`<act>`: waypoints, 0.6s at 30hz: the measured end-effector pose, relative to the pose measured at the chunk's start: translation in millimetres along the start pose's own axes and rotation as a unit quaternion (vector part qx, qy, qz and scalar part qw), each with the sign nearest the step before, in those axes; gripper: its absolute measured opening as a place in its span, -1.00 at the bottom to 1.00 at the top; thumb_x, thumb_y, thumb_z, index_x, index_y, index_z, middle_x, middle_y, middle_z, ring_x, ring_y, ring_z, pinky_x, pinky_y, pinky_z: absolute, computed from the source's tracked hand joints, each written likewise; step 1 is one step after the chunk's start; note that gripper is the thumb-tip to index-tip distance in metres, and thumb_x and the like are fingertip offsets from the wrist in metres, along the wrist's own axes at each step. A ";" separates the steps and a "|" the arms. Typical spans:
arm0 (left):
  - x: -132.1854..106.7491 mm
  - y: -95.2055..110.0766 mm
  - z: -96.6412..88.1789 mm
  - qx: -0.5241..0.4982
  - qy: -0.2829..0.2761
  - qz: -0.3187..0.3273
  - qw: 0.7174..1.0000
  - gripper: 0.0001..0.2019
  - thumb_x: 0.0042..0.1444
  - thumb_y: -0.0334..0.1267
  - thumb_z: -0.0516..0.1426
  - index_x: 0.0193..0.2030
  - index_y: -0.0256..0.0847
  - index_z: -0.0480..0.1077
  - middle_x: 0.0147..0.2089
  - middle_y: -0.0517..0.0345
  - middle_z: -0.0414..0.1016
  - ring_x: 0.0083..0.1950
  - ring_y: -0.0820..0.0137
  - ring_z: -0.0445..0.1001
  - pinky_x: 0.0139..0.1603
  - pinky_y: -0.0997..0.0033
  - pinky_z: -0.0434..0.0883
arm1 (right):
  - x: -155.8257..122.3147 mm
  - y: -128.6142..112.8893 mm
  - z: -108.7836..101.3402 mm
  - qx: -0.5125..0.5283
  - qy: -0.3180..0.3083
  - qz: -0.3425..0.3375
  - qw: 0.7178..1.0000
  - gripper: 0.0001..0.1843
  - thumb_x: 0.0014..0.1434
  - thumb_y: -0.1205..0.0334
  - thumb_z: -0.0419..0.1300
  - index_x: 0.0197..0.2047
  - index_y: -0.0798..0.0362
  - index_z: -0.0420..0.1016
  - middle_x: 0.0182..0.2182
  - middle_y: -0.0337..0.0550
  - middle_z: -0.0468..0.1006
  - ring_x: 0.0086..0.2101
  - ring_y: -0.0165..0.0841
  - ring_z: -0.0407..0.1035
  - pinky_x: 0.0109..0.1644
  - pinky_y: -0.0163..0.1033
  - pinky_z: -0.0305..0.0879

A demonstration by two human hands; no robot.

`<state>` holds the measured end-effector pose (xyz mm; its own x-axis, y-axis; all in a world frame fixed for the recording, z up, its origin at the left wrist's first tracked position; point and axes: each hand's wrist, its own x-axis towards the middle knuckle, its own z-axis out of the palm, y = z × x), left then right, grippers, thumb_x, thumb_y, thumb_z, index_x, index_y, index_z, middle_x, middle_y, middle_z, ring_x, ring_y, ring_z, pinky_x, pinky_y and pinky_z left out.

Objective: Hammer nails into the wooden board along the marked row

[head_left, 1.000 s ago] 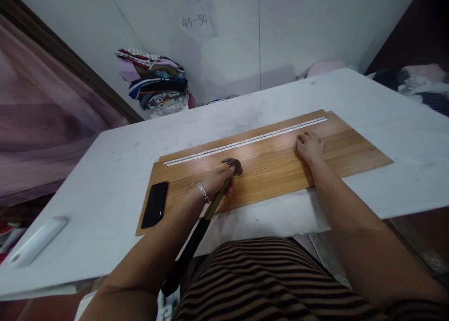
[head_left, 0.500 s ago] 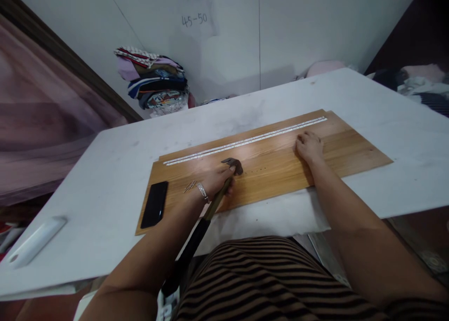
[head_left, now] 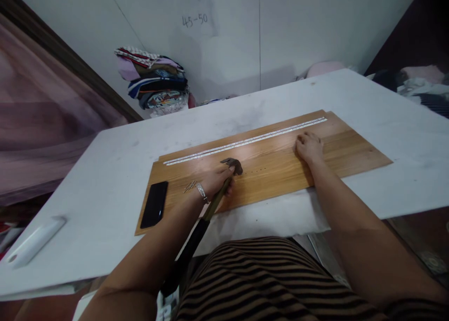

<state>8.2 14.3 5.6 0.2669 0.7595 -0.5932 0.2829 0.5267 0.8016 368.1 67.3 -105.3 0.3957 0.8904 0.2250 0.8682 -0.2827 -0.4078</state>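
Observation:
My left hand [head_left: 216, 181] is closed around the neck of a claw hammer [head_left: 214, 203], just below its metal head. The black grip slants down beside my left forearm toward my body. Under the hammer lies a wood-grain board [head_left: 280, 171]; a row of small dark dots [head_left: 256, 171] runs right from the hammer head. Resting on the board's right part is my right hand [head_left: 309, 146], its fingers curled; whatever they may hold is hidden. Several nails [head_left: 190, 186] lie left of my left wrist. Two thin silvery strips [head_left: 245, 142] stretch along the board's far side.
A black phone [head_left: 154, 204] lies on the board's left end. The board is on a white-covered table [head_left: 105, 181], with a white elongated object [head_left: 37, 241] at the left. Folded clothes [head_left: 157, 80] are stacked beyond the table's far edge, against the wall. A pink curtain [head_left: 42, 106] hangs at left.

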 end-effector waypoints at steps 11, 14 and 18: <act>3.0 -3.1 0.5 0.006 0.010 -0.007 1.000 -0.65 0.34 0.05 0.17 -0.26 -0.23 0.36 -0.53 0.25 0.40 -0.65 0.51 0.37 -0.62 0.51 0.35 | 0.3 0.5 -0.2 0.007 0.006 0.000 1.000 -0.61 0.26 0.22 0.01 -0.05 0.01 0.66 0.06 0.10 0.56 0.14 -0.03 0.31 0.25 0.14 0.15; 1.1 -1.4 -0.7 0.005 -0.001 0.003 1.000 -0.65 0.34 0.05 0.16 -0.24 -0.23 0.36 -0.53 0.25 0.40 -0.64 0.51 0.37 -0.62 0.51 0.35 | 0.5 1.1 -0.1 0.009 0.006 -0.003 1.000 -0.61 0.27 0.22 0.01 -0.04 0.00 0.65 0.06 0.10 0.57 0.14 -0.02 0.31 0.25 0.14 0.15; 0.5 0.4 -1.0 0.001 -0.009 0.015 1.000 -0.64 0.31 0.08 0.19 -0.24 -0.22 0.36 -0.53 0.25 0.41 -0.65 0.50 0.37 -0.63 0.53 0.33 | 0.0 0.6 -0.4 0.003 -0.001 -0.004 1.000 -0.59 0.29 0.23 -0.01 -0.03 0.05 0.65 0.09 0.14 0.54 0.15 -0.03 0.30 0.26 0.11 0.14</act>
<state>7.4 15.3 5.7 0.2912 0.7686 -0.5696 0.2757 0.5027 0.8193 368.7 67.0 -105.2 0.3887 0.8930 0.2269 0.8691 -0.2736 -0.4121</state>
